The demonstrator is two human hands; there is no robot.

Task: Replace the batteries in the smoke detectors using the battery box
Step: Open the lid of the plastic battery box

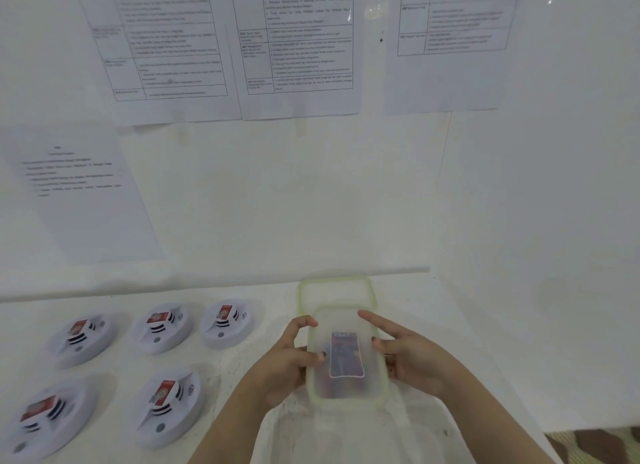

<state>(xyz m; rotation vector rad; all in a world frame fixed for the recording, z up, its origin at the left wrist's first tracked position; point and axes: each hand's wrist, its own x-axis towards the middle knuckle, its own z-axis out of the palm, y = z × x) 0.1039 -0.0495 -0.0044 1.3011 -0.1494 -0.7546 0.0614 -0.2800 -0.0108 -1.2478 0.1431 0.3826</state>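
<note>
At lower centre, the left hand [289, 356] and right hand [407, 354] clasp a clear, green-rimmed box [373, 385] by its sides, right forefinger outstretched; five smoke detectors [162, 329] sit lower left.

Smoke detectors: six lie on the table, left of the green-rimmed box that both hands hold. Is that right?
Not quite. The head view shows five smoke detectors, not six: three in the back row and two in the front. The rest holds: they lie on the table, left of the green-rimmed box, which the left hand and right hand hold.
</note>
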